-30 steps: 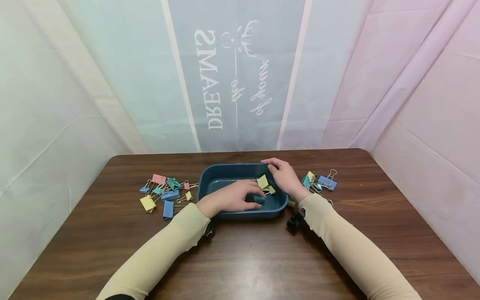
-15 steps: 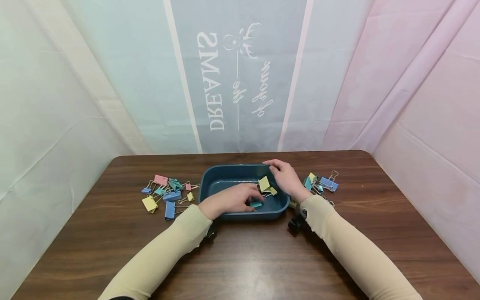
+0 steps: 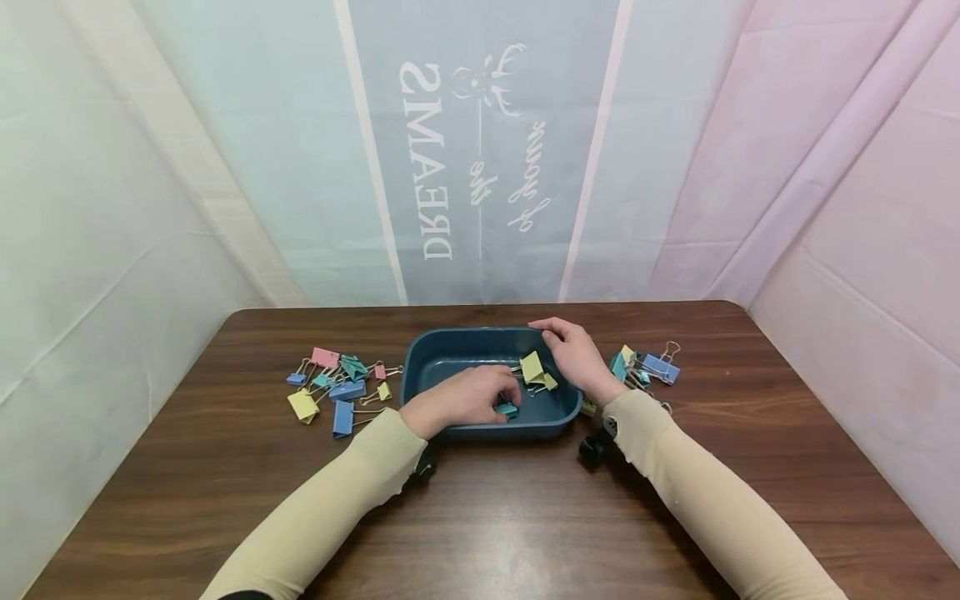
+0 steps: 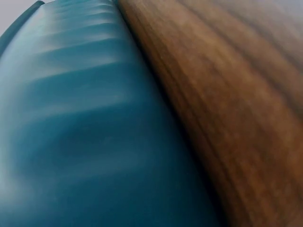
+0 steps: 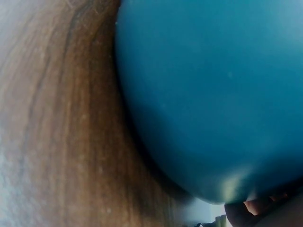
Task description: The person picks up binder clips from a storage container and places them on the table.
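A dark blue plastic tray [image 3: 431,358] stands on the wooden table. My left hand [image 3: 467,395] reaches over its front rim, thumb and fingers pinching a small teal binder clip [image 3: 507,411] low inside. Two yellow binder clips [image 3: 532,367] lie within the tray's right half. My right hand [image 3: 577,358] grips the tray's back right corner, a finger along the rim and the thumb on the inner side. The left wrist view shows the tray's outer wall [image 4: 90,118] and no hand. Part of the right fingers [image 5: 255,206] shows beside the tray in the right wrist view.
Left of the tray is a loose group of binder clips, with a pink clip [image 3: 326,357], a blue clip [image 3: 343,418] and a yellow clip [image 3: 303,406] among them. Another cluster, including a blue clip [image 3: 662,368], lies right of the tray, partly behind the right wrist.
My left fingers have closed in on the teal binder clip, which has shifted slightly left and toward the tray's front. The right hand stays on the tray. The head view has shifted slightly.
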`<act>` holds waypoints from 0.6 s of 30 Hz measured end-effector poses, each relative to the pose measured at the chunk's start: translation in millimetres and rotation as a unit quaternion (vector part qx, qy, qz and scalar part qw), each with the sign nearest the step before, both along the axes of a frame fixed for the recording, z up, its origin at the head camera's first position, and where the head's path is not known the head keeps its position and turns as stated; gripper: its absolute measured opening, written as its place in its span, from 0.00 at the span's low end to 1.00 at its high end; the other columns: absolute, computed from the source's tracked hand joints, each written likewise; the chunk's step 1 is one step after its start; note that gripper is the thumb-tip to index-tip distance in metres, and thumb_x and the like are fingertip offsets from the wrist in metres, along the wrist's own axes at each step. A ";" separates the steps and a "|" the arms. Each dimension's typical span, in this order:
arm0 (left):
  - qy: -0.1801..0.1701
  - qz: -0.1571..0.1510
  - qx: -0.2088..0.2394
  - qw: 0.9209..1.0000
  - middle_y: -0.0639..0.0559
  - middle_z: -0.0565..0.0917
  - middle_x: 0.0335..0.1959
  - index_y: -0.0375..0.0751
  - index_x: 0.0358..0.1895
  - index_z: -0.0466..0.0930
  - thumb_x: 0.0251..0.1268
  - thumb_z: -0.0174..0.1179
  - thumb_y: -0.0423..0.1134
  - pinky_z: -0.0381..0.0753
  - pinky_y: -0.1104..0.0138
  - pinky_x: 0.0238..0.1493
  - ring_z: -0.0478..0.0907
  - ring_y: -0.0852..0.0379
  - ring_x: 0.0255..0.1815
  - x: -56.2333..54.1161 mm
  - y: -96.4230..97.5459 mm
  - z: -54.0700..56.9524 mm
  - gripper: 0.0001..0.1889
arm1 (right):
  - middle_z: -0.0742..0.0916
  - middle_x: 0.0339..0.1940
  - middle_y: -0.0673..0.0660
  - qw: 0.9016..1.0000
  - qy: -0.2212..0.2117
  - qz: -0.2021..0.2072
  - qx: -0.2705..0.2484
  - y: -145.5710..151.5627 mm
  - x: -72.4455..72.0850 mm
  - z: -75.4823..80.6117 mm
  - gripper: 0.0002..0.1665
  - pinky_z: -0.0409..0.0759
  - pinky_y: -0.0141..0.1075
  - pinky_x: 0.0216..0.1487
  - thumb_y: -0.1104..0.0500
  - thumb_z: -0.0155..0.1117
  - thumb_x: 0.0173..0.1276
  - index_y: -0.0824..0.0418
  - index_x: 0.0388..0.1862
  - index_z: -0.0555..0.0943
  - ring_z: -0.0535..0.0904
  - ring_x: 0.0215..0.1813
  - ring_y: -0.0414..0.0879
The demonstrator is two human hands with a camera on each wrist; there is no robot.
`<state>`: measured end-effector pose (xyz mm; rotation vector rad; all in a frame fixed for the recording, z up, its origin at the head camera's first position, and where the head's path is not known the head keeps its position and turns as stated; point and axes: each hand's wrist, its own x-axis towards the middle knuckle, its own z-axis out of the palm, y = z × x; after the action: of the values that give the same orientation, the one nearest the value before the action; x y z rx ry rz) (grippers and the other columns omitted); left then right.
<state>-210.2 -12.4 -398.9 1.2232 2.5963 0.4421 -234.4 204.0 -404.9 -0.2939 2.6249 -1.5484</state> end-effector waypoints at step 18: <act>-0.005 0.044 0.065 0.997 0.60 0.77 0.37 0.54 0.34 0.80 0.60 0.71 0.40 0.78 0.70 0.37 0.77 0.69 0.30 2.7 -6.1 5.9 0.07 | 0.73 0.70 0.58 1.000 -0.002 0.002 -0.006 1.1 0.9 0.0 0.21 0.69 0.57 0.64 0.55 0.45 0.83 0.53 0.68 0.75 0.69 0.69 0.57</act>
<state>-207.5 -18.5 -393.0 1.1448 2.6576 0.6427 -233.5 205.1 -405.0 -0.2953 2.6115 -1.5633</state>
